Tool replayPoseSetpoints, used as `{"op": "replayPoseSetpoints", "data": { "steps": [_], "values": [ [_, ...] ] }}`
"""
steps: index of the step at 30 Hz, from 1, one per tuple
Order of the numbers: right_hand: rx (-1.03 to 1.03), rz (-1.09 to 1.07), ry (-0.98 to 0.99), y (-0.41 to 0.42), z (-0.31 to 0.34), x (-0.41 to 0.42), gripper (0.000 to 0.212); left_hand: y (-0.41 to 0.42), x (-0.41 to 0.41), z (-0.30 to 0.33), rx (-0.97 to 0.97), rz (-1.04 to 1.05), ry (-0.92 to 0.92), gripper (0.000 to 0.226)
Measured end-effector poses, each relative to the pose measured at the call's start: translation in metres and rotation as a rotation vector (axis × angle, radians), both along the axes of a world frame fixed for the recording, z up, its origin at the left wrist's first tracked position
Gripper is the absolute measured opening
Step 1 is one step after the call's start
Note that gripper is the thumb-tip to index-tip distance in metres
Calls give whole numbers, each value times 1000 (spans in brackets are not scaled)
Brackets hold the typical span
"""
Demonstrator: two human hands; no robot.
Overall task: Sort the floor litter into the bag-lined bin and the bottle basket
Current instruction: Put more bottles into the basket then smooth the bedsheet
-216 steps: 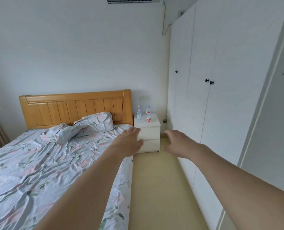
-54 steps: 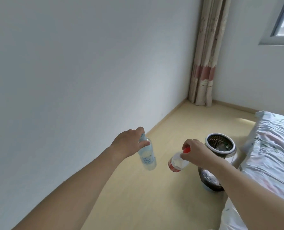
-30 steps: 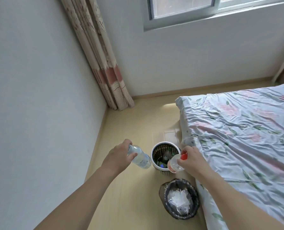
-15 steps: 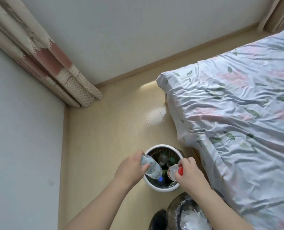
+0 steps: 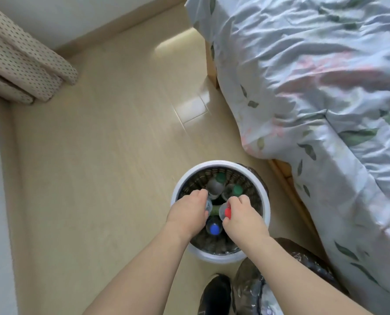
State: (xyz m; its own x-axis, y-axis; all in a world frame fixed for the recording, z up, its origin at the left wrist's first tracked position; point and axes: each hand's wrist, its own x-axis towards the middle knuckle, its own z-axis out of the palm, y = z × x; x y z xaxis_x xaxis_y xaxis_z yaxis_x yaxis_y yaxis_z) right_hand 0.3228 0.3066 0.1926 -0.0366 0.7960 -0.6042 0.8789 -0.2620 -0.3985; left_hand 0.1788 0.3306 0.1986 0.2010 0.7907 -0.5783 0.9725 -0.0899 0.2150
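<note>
Hands (image 5: 189, 212) lowered, bottles (image 5: 225, 212) inside basket (image 5: 178, 185)

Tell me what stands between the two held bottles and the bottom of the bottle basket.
Bottles already in the bottle basket: two green-capped at the far side and a blue-capped one below the left hand and right hand. The opening itself is unblocked.

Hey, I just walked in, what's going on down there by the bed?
A person is leaning over a round white-rimmed woven basket on the floor beside the bed. Both hands are inside its mouth: the left hand grips a clear plastic bottle, and the right hand grips a clear plastic bottle with a red cap. Other capped bottles already lie inside. A black bag-lined bin stands just beside the basket.
</note>
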Motion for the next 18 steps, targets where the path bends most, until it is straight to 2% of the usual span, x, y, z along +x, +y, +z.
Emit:
{"op": "replayPoseSetpoints", "data": {
  "steps": [4,8,11,15,18],
  "values": [
    [-32,-7,-13,1,44,9,29,4,-5,43,-8,16,-3,25],
    [-45,4,-37,10,167,35,37,7,0,156,-16,53,-26,23],
    [12,-47,-37,2,282,60,34,8,18,264,31,28,-67,24],
    [57,-191,-13,-21,399,88,44,11,57,374,129,-119,-168,29],
    [73,-302,2,-44,458,115,51,16,96,433,209,-257,-227,36]
  ]
}}
